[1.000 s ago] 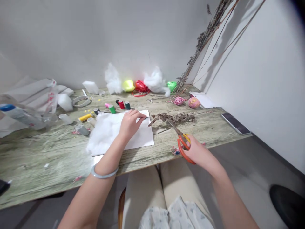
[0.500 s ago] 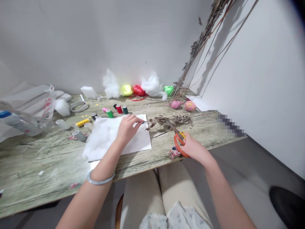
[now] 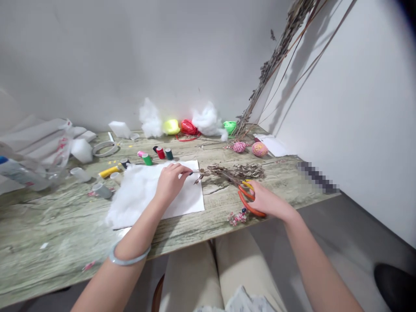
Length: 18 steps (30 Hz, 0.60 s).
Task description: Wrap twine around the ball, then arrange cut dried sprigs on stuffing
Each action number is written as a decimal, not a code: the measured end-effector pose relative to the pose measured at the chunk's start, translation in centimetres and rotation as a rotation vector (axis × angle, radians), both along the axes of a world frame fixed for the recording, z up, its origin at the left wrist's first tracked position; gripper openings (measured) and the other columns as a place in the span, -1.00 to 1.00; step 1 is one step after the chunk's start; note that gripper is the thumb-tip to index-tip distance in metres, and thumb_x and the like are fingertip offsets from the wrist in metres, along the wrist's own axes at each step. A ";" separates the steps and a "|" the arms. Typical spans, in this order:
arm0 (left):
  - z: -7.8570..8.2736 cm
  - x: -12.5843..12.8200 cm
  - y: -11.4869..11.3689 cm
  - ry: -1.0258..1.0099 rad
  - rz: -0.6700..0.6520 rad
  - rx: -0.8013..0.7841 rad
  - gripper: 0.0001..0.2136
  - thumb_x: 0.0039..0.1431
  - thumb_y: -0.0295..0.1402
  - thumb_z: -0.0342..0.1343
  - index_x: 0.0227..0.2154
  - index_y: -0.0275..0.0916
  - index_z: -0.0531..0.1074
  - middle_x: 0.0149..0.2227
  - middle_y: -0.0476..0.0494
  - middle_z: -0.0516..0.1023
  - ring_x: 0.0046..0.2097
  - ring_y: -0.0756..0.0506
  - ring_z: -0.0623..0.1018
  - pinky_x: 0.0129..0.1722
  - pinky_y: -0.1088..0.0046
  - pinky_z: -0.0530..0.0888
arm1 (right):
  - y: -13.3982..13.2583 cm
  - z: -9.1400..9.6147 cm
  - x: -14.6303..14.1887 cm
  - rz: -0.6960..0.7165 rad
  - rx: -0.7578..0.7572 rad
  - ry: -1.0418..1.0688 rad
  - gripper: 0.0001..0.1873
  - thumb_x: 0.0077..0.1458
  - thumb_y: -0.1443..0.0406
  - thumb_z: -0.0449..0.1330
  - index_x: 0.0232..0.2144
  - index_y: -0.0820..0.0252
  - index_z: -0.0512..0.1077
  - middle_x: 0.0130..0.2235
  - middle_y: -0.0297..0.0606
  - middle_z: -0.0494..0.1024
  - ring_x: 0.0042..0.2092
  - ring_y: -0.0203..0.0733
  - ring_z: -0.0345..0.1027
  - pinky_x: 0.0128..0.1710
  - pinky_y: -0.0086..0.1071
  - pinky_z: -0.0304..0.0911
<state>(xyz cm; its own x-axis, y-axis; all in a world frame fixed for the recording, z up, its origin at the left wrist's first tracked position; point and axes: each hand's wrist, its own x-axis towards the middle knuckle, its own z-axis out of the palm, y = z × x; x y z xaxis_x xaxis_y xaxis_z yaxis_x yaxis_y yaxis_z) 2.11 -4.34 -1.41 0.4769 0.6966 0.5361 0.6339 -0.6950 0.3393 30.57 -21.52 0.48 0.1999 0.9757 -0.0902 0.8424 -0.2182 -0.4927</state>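
Head view: on the table (image 3: 65,225), cotton wadding (image 3: 133,190) lies over a white sheet (image 3: 190,201), with thread spools (image 3: 156,154) at its 12 o'clock. The left hand (image 3: 169,182) rests on the sheet, its fingertips pinched shut on the stem end of a dried sprig (image 3: 227,172) that stretches toward 3 o'clock. The orange scissors (image 3: 247,197) point into it from 4 o'clock, their loops gripped by the right hand (image 3: 264,201). A clean cut likely needs the stem held taut and flat, with the blades square across it and clear of the pinching fingers.
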 end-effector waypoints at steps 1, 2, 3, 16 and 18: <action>0.0 0.0 0.0 0.003 -0.003 -0.001 -0.89 0.21 -0.39 0.13 -0.35 -0.17 0.57 -0.34 -0.09 0.60 -0.24 -0.17 0.50 -0.21 0.28 0.35 | 0.4 0.1 0.1 0.041 -0.015 -0.001 -0.42 -0.06 0.13 0.28 0.01 0.22 0.33 -0.20 -0.19 0.55 -0.27 -0.19 0.38 -0.31 -0.44 0.20; 0.0 0.1 -0.1 0.005 -0.005 -0.002 -0.89 0.20 -0.39 0.14 -0.35 -0.17 0.57 -0.35 -0.09 0.61 -0.24 -0.17 0.50 -0.21 0.28 0.35 | 0.9 0.2 0.3 0.075 -0.028 -0.002 -0.44 -0.05 0.14 0.27 0.00 0.22 0.32 -0.21 -0.19 0.55 -0.26 -0.18 0.37 -0.31 -0.44 0.18; 0.1 0.1 -0.1 0.007 -0.006 -0.003 -0.89 0.20 -0.39 0.14 -0.35 -0.17 0.57 -0.34 -0.09 0.61 -0.24 -0.17 0.50 -0.20 0.28 0.35 | 1.3 0.2 0.4 0.092 -0.034 -0.008 -0.48 -0.03 0.15 0.26 -0.02 0.21 0.32 -0.23 -0.21 0.55 -0.27 -0.18 0.37 -0.32 -0.43 0.16; 0.0 0.1 0.0 0.046 0.010 -0.026 -0.92 0.17 -0.40 0.17 -0.37 -0.17 0.57 -0.33 -0.09 0.62 -0.25 -0.16 0.50 -0.23 0.28 0.35 | 2.5 0.6 0.7 0.076 -0.039 -0.271 -0.75 0.13 0.14 0.19 -0.17 0.11 0.41 -0.21 -0.17 0.61 -0.22 -0.05 0.46 -0.37 -0.40 0.03; 0.1 0.1 0.0 0.039 0.008 -0.026 -0.92 0.17 -0.40 0.17 -0.36 -0.18 0.57 -0.33 -0.09 0.62 -0.25 -0.16 0.50 -0.23 0.28 0.36 | 2.4 0.8 0.8 0.048 -0.046 -0.306 -0.73 0.14 0.13 0.18 -0.15 0.12 0.40 -0.20 -0.12 0.62 -0.20 -0.01 0.47 -0.36 -0.39 0.04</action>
